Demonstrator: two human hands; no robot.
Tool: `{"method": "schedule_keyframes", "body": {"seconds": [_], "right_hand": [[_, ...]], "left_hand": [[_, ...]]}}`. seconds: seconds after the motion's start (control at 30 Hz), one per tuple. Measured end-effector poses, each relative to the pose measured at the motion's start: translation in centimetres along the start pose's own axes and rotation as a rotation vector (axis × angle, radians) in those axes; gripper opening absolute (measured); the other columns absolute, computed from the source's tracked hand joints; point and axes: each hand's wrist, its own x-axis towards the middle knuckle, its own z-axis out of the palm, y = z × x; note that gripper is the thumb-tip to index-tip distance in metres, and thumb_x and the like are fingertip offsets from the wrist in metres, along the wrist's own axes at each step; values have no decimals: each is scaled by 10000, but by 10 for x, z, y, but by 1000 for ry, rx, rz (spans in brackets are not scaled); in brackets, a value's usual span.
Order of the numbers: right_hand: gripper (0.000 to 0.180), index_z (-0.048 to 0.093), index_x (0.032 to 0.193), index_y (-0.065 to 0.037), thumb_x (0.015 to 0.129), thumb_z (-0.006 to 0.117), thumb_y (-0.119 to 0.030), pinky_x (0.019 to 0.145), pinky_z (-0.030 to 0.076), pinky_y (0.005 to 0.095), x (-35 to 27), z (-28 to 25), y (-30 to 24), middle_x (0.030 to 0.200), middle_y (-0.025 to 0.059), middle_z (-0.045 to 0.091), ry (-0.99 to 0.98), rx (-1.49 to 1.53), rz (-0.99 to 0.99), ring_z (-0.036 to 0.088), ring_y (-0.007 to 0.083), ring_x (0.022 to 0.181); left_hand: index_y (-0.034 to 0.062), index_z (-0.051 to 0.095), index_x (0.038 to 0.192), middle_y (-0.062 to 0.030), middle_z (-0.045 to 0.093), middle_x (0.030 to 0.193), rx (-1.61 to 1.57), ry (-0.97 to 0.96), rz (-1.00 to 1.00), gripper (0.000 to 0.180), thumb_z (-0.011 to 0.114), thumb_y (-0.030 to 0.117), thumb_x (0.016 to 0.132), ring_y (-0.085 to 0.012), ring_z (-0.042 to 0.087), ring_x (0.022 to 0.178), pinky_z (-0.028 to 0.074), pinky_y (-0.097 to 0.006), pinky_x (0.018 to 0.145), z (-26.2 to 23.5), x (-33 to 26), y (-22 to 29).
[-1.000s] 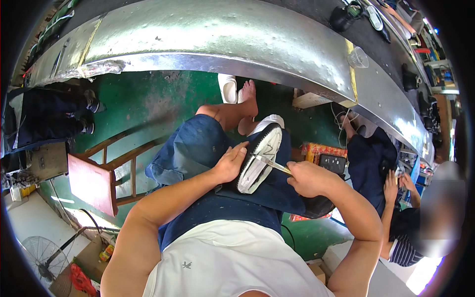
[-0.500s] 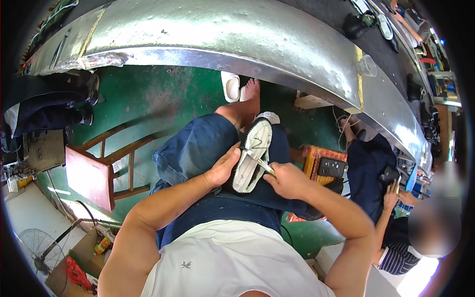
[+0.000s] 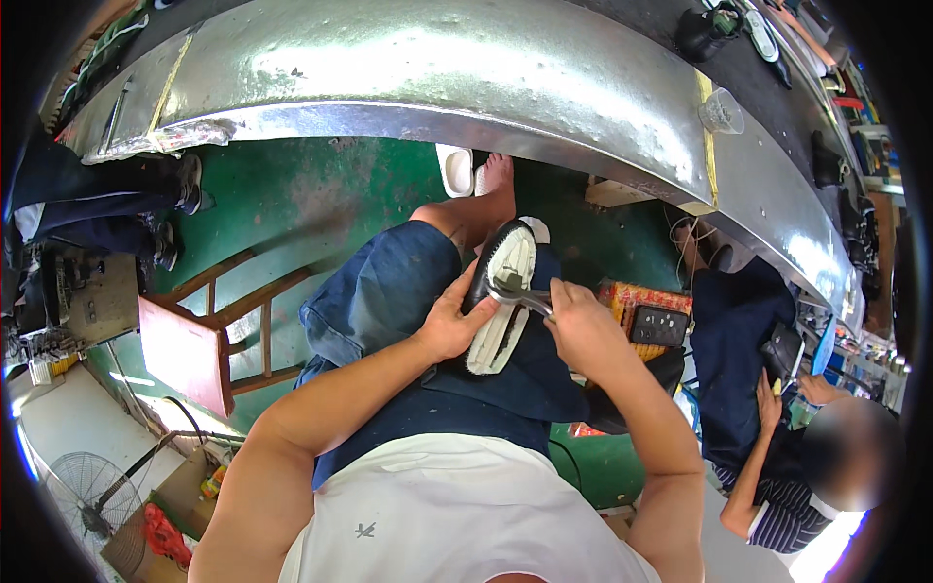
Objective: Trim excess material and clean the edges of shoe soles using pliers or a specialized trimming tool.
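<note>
A black shoe upper [image 3: 494, 340] lies bottom-up across my thighs, its pale underside showing inside a dark, gathered edge. My left hand [image 3: 453, 325] grips its left side, thumb over the edge and fingers partly hidden beneath. From the right, my right hand [image 3: 587, 332] is closed around the handles of metal pincers [image 3: 525, 294]. The dark head of the pincers rests at the middle of the underside, close to my left thumb. Exactly what its jaws touch is too small to tell.
A long metal-faced bench [image 3: 408, 121] curves across the front, with a clear plastic cup [image 3: 720, 112] at its right. On the left stands a wooden stool [image 3: 185, 352]; a fan [image 3: 86, 500] is behind it. A co-worker [image 3: 768, 486] sits at right beside a black box [image 3: 658, 326].
The pincers have turned and their head has shifted right, onto the middle of the underside. My right hand has moved up and right; the shoe upper has tilted, showing more of its black side.
</note>
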Motion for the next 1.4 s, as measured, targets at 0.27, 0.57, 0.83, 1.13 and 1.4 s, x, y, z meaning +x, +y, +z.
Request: {"method": "schedule_keyframes", "body": {"seconds": [0.27,0.57,0.83,1.13,1.4], "right_hand": [[261,610,956,13,968,649,-245,677,502,421,-8,32,21,765,181,642,-308,609,287,646,321,698],[243,627,1030,8,1021,604,-234,566,479,266,13,-8,13,782,46,673,-320,868,418,587,99,613],[329,612,1220,19,1013,630,-235,660,572,286,3,-26,31,1024,57,682,-812,1239,623,676,132,861],[323,615,873,-16,1015,606,-306,607,504,327,-12,51,-3,679,52,648,-306,838,516,625,152,616],[277,662,1018,-11,1017,610,-283,577,498,282,-37,85,9,817,66,709,-276,1104,506,682,165,701]], "left_hand": [[-24,321,1549,-134,552,1392,82,-22,-47,657,625,226,1023,-188,522,1269,416,-325,1091,-6,4,12],[-28,359,1514,-159,563,1360,131,-111,44,635,652,182,991,-204,531,1256,411,-341,1091,-11,12,6],[-31,312,1536,-140,540,1373,236,-190,39,659,643,163,1000,-186,488,1294,376,-328,1116,-12,3,13],[-16,287,1556,-242,580,1347,266,-70,137,709,639,175,971,-286,591,1252,447,-368,1070,-13,7,10],[203,291,1596,-365,458,1430,789,-118,301,700,601,200,968,-531,569,1197,499,-494,1025,-2,0,38]]}}
